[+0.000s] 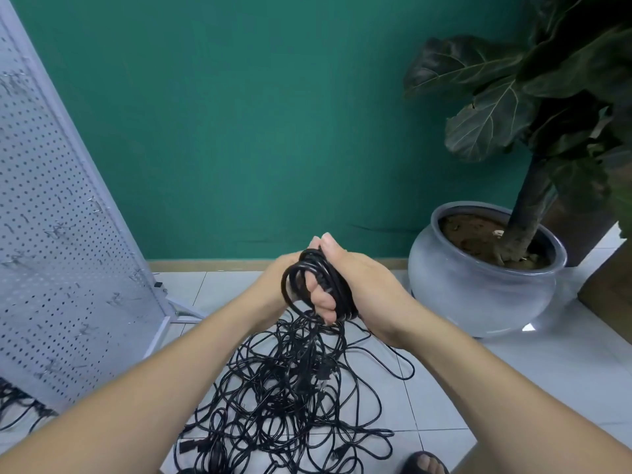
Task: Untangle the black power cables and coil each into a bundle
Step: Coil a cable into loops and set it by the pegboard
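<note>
So we're early days on this one: there's exactly one small coil of black rubbery power cable (309,256) started, held up in the air just left of the round, glossy grey ceramic plant pot (478,289). Our left hand (273,282) is wrapped round the loops from the far side and our right hand (369,285) is clamped over them from the pot side, thumb pointing up, so both are gripping the same coil. Its tail drops straight down into the big loose heap of thin black power cables (290,388), which sprawls on the shiny white floor tiles (444,388) left of the pot and nearer to us. That heap looks like the bulk of the job to us: loads of crossing loops, a few chunky moulded plugs poking out at the near edge, nothing bundled. We can't tell how many cables are in there. The cable is smooth, round and springy-looking, and holds wide curves rather than kinks. Far left of the pot leans a white perforated metal pegboard panel (51,234), with a few more black leads (13,405) at its foot. Behind the pot is a matte teal wall (239,114), and out of it grows a plant with big dark veined leaves (489,121).
</note>
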Demonstrator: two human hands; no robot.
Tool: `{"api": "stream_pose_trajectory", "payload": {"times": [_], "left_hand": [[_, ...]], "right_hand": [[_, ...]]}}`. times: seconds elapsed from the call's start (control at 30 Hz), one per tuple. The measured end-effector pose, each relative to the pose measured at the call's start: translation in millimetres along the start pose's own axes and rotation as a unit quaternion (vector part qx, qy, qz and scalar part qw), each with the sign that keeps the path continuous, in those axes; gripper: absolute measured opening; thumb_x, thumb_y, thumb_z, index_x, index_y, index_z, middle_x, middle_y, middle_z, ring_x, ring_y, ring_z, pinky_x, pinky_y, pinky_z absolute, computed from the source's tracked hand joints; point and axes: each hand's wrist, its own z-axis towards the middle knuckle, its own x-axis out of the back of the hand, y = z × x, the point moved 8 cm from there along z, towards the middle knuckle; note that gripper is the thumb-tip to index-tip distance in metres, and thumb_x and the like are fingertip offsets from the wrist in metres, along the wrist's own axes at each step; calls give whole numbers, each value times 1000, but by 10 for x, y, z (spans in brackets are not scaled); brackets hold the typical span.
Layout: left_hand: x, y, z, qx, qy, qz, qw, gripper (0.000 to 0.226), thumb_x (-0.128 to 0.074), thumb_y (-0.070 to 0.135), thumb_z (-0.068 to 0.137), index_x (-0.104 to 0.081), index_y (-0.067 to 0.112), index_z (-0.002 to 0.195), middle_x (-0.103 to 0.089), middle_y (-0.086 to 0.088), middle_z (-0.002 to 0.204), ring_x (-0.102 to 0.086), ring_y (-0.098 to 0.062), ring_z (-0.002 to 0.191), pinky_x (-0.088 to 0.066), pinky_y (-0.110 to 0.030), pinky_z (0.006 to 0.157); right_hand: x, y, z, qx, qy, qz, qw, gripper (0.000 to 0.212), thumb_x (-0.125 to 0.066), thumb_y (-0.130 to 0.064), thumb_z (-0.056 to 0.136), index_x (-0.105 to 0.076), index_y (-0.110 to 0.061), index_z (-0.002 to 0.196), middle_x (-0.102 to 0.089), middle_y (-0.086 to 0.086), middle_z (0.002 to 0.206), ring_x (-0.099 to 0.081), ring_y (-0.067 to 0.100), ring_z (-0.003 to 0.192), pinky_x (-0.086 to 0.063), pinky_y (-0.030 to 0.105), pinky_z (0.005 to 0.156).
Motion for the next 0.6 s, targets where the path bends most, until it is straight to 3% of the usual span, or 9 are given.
{"api": "stream_pose_trajectory", "payload": {"times": [0.1,0.17,0.2,0.23,0.3,0.37,0.5,0.6], "left_hand": [[-118,-148,34,1,14,-3,1000,61,-33,-6,97,-63,28,58,-60,3,59,-59,-17,61,-52,-30,69],[-161,-357,70,38,33,11,999,40,-41,19,99,-67,26,70,-63,0,68,-59,-22,70,-52,-33,75],[-194,-500,90,63,25,27,997,44,-41,39,105,-68,21,76,-67,-3,73,-61,-24,74,-53,-34,79],[-223,-654,99,87,14,53,995,61,-34,60,108,-69,18,80,-70,-5,76,-65,-23,77,-53,-34,84],[-290,-854,66,112,-5,94,989,79,-22,79,102,-71,20,84,-73,-5,78,-69,-19,81,-53,-40,96],[-341,-950,18,120,-18,114,986,70,-29,76,103,-70,23,86,-73,-1,77,-66,-18,83,-47,-49,106],[-387,-893,-14,120,-27,177,977,43,-41,55,109,-65,25,91,-76,3,82,-57,-23,84,-49,-58,102],[-417,-888,-40,126,-43,207,969,39,-42,47,111,-67,20,97,-80,0,90,-50,-22,72,-49,-41,75]], "right_hand": [[86,-113,11,52,60,-45,996,67,-37,-71,107,-68,-15,87,-58,7,67,-52,25,63,-48,47,71],[179,-178,16,72,99,-27,992,65,-39,-72,105,-67,-17,87,-58,7,67,-52,25,63,-50,56,64],[240,-219,23,86,122,-37,988,65,-38,-72,105,-67,-16,87,-59,6,68,-53,24,63,-50,53,64],[302,-268,28,103,144,-56,983,66,-36,-72,106,-67,-15,88,-60,5,68,-54,23,63,-50,47,66],[434,-334,37,127,186,-77,971,66,-35,-69,108,-67,-15,89,-61,2,68,-55,20,65,-48,37,69],[558,-350,56,139,218,-81,963,62,-35,-64,111,-66,-15,90,-61,2,70,-56,20,67,-50,37,70],[731,-346,113,147,272,-173,935,51,-34,-53,116,-63,-16,98,-66,9,76,-59,12,71,-46,23,72],[807,-426,130,162,295,-214,917,46,-36,-46,117,-60,-11,102,-67,13,81,-56,10,71,-43,18,69]]}}
